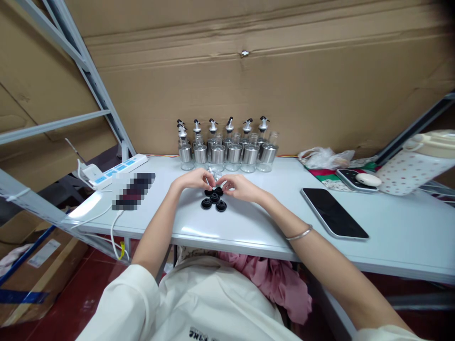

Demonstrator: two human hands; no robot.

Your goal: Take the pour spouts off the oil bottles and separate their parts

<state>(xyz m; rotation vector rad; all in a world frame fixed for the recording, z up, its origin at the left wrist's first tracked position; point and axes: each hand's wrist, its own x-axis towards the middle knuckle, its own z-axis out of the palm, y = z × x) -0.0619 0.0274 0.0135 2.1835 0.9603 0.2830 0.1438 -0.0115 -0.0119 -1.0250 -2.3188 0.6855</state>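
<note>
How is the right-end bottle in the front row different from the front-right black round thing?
The bottle is tall, but the black round thing is low and squat. The bottle is clear glass with shiny silver around its middle; the black round thing looks black all over. Both look round and rest on the table.

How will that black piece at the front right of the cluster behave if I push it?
The black piece would probably slide rather than tip, sitting low on a wide round rim. It looks small, so likely light. Its circular edge might let it roll if stood up.
</note>
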